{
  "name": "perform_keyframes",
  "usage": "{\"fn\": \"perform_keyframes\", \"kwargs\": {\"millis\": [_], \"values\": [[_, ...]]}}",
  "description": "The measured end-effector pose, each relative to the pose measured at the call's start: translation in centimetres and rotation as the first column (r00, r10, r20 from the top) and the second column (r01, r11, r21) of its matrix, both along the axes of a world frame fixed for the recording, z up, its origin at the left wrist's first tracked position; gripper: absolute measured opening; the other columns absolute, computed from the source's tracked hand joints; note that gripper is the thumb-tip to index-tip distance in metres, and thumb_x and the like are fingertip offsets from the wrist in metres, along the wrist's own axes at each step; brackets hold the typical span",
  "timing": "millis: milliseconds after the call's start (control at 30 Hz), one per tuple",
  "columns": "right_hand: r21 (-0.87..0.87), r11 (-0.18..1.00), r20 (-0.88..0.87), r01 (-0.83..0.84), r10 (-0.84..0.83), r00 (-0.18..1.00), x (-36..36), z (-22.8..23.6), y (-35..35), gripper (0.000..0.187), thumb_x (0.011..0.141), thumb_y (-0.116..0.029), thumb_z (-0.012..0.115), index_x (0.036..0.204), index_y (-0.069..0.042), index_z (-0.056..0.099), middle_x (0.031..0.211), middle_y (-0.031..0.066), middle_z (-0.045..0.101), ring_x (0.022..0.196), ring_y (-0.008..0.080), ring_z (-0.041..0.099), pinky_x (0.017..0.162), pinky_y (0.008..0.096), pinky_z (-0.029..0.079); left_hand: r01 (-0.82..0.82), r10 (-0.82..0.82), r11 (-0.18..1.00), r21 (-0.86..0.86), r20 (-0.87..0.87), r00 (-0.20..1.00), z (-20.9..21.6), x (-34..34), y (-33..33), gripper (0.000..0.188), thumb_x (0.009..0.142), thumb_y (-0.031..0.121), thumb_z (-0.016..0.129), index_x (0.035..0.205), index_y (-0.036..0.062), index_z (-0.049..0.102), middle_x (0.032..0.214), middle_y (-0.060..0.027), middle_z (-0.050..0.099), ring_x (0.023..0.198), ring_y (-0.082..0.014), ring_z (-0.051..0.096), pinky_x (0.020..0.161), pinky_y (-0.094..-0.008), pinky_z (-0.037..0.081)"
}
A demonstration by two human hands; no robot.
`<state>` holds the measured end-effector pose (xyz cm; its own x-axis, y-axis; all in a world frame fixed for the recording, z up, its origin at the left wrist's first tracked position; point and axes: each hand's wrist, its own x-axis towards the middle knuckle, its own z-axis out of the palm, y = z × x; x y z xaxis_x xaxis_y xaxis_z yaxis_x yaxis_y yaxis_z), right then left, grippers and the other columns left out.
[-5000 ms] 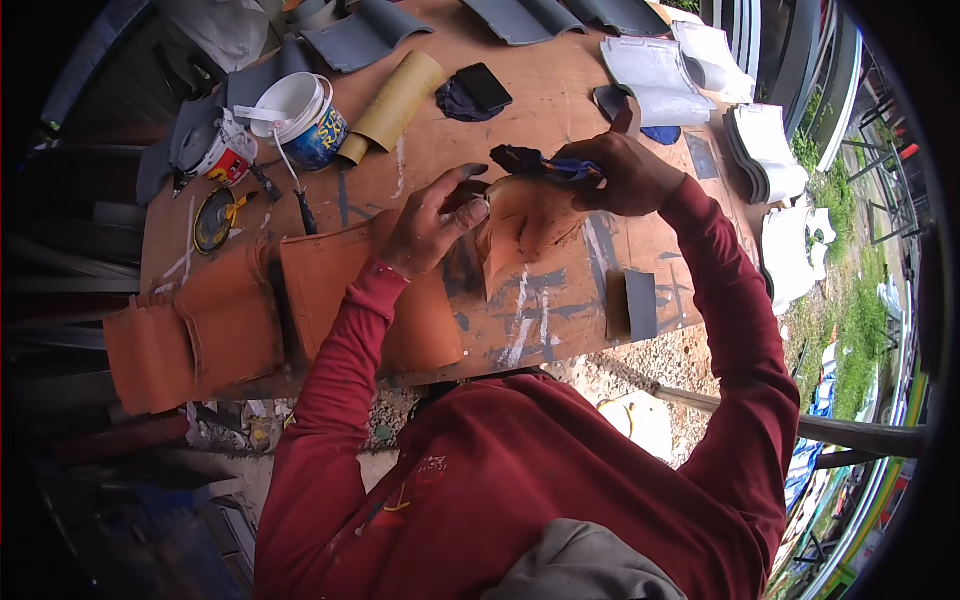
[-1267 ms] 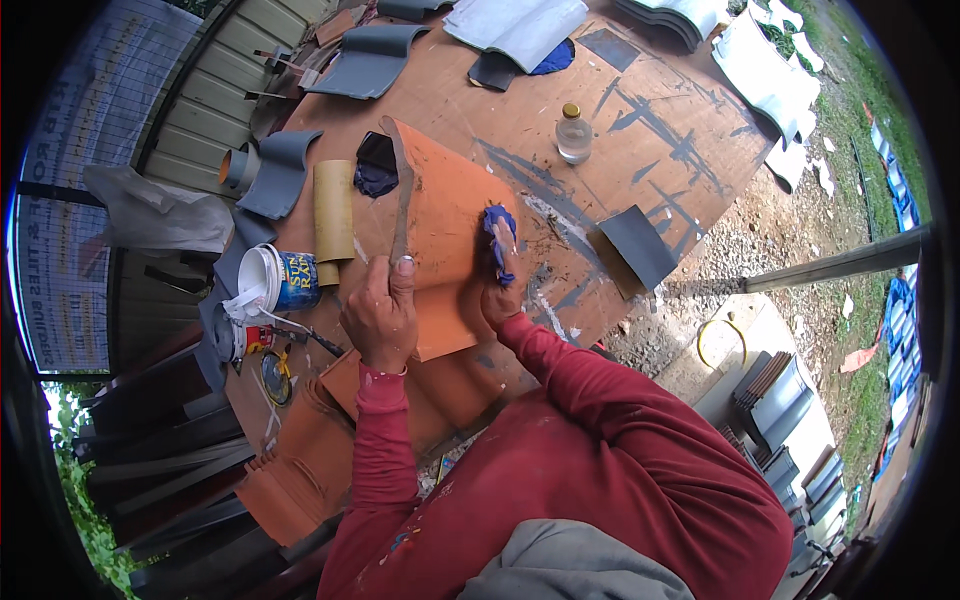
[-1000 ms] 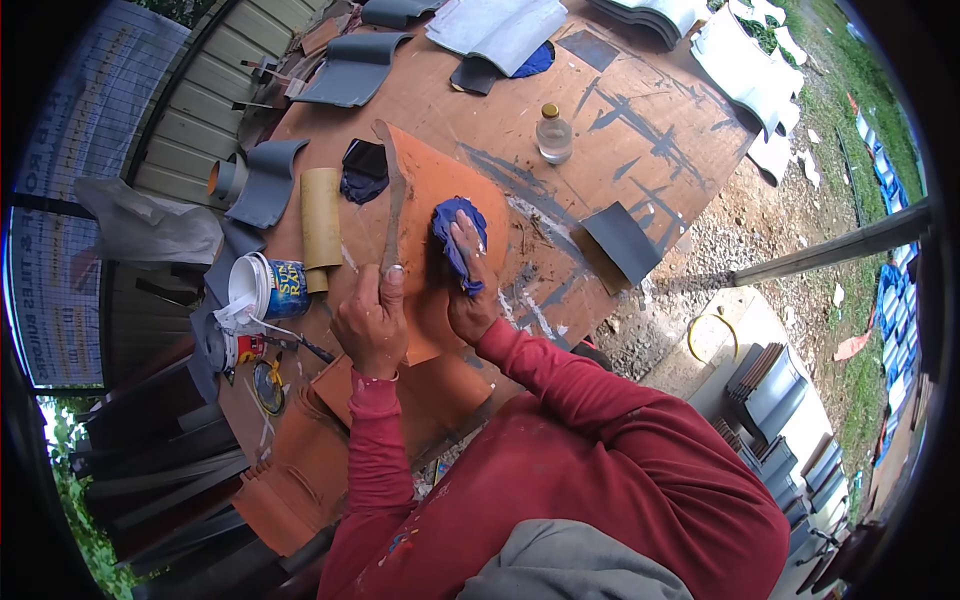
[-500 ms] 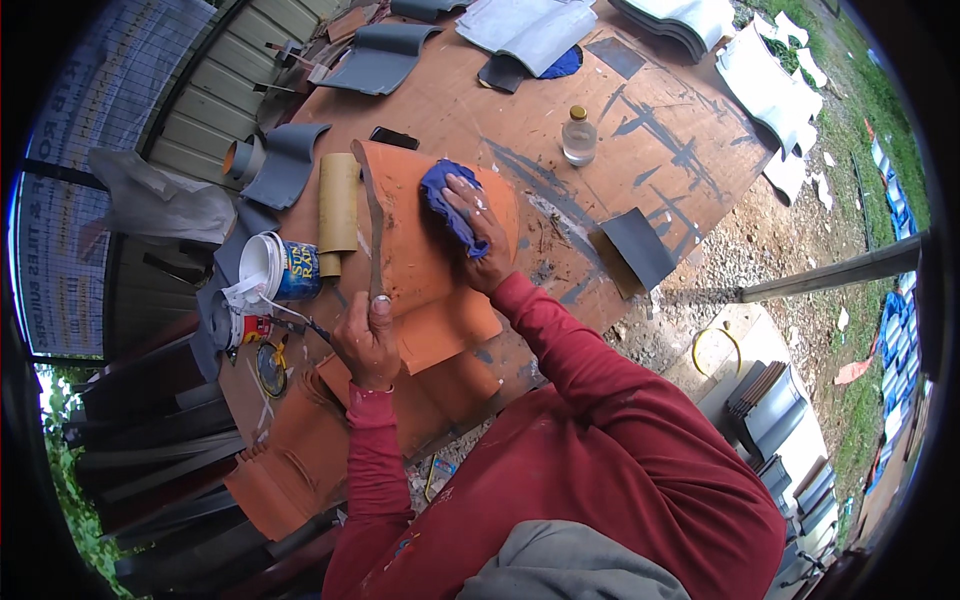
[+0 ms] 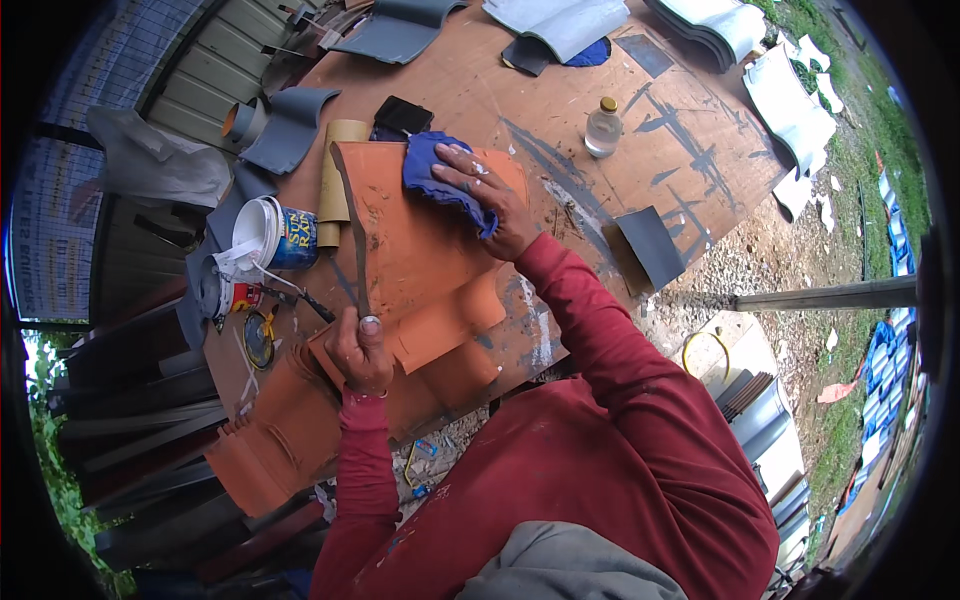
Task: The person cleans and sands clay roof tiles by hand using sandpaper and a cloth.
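Observation:
An orange curved roof tile (image 5: 420,260) lies tilted in front of me on top of other orange tiles (image 5: 280,430). Its near left corner is gripped by my left hand (image 5: 362,352), thumb on top and fingers curled under. My right hand (image 5: 492,200) presses a crumpled blue cloth (image 5: 432,180) against the far part of the tile's face. The fingers lie over the cloth, which hides the surface beneath. Dark specks dot the tile near its left edge.
Left of the tile stand a yellow sandpaper roll (image 5: 344,170), a paint bucket (image 5: 290,238) and a smaller tub (image 5: 215,290) with a brush. A glass jar (image 5: 603,128), a dark sheet (image 5: 648,250) and grey tiles (image 5: 400,30) rest on the wooden table (image 5: 560,90).
My right hand has slid the blue cloth left across the tile's far end. The tile has tipped slightly under my left hand, which still grips its corner.

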<state>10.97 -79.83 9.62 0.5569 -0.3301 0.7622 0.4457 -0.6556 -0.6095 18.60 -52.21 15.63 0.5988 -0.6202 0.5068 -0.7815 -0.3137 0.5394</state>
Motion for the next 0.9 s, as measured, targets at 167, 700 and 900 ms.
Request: {"fn": "perform_keyframes", "kwargs": {"millis": [167,700,900], "values": [[0.505,0.686,-0.589,0.524,-0.170,0.790,-2.1,-9.6,-4.3,0.029,0.101,-0.024,0.060,0.117,-0.001,0.066,0.110,0.0216,0.068,0.098,0.0351,0.067,0.083,0.0400,0.050,-0.011,0.011,1.000,-0.024,-0.038,0.999,-0.8,0.2,0.4,0.058,0.105,0.050,0.045,0.075,0.0007,0.045,0.057,-0.0110,0.038,0.050,-0.0234,0.040,0.050,-0.0380,0.028],[-0.302,0.953,-0.289,-0.036,-0.055,0.956,-8.8,-6.9,10.5,0.066,0.083,-0.027,0.075,0.143,-0.009,0.056,0.156,0.0121,0.046,0.147,0.0345,0.039,0.122,0.0572,0.021,0.113,-0.113,0.994,0.011,0.027,0.993,1.4,0.7,-2.8,0.074,0.105,0.064,0.025,0.088,-0.0007,0.056,0.064,-0.0160,0.043,0.055,-0.0363,0.048,0.052,-0.0449,0.032],[-0.099,0.959,0.089,0.264,-0.256,0.963,-7.3,0.7,8.4,0.054,0.083,-0.017,0.074,0.135,-0.010,0.063,0.149,0.0113,0.055,0.141,0.0318,0.049,0.122,0.0544,0.027,0.180,-0.185,0.980,0.079,0.065,0.981,2.7,-0.8,-5.2,0.068,0.104,0.063,0.031,0.084,0.0013,0.053,0.062,-0.0181,0.047,0.060,-0.0436,0.053,0.053,-0.0489,0.035]]}}
